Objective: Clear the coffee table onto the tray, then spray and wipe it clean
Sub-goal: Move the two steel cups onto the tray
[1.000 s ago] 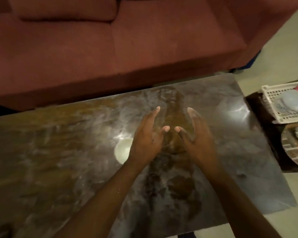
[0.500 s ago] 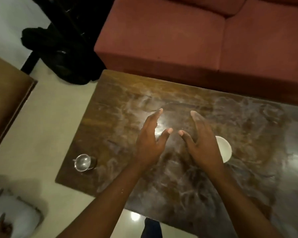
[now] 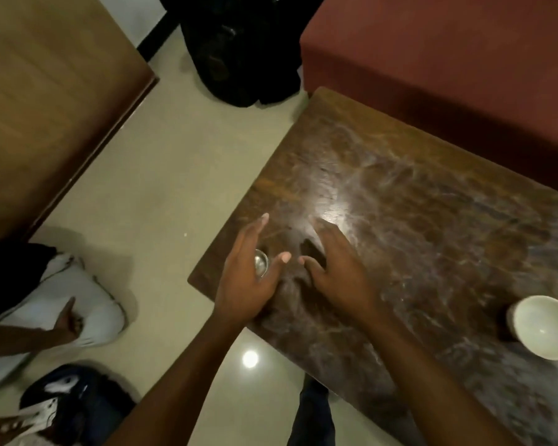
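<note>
Head view, clock directions read on the frame with 12 o'clock at the top. The dark, marble-patterned desk (image 3: 416, 194) runs from the centre towards 4 o'clock, with a bright lamp glare on its surface. The left hand (image 3: 250, 281) and the right hand (image 3: 342, 275) hover side by side over the desk's corner near centre. Both are released, with fingers (image 3: 255, 230) extended and thumbs spread, and they grasp nothing.

A small steel cup (image 3: 261, 263) stands upright near that corner. It shows only in the gap between the left thumb and forefinger, and the left palm hides most of it. Whether the hand touches the cup cannot be told.

A white bowl (image 3: 543, 328) stands upright on the desk at 4 o'clock, well apart from both hands. A red sofa (image 3: 448, 59) at 1 o'clock lies just beyond the desk's far edge. A black bag (image 3: 239, 49) rests on the pale floor (image 3: 161, 188) at 12 o'clock, beside the sofa's end. A brown wooden panel (image 3: 45, 91) fills 10 o'clock.

At 8 o'clock a second person's hand (image 3: 66, 320) rests against a white garment (image 3: 87, 294). A dark trouser leg (image 3: 313, 413) shows at 6 o'clock, below the desk's near edge.
</note>
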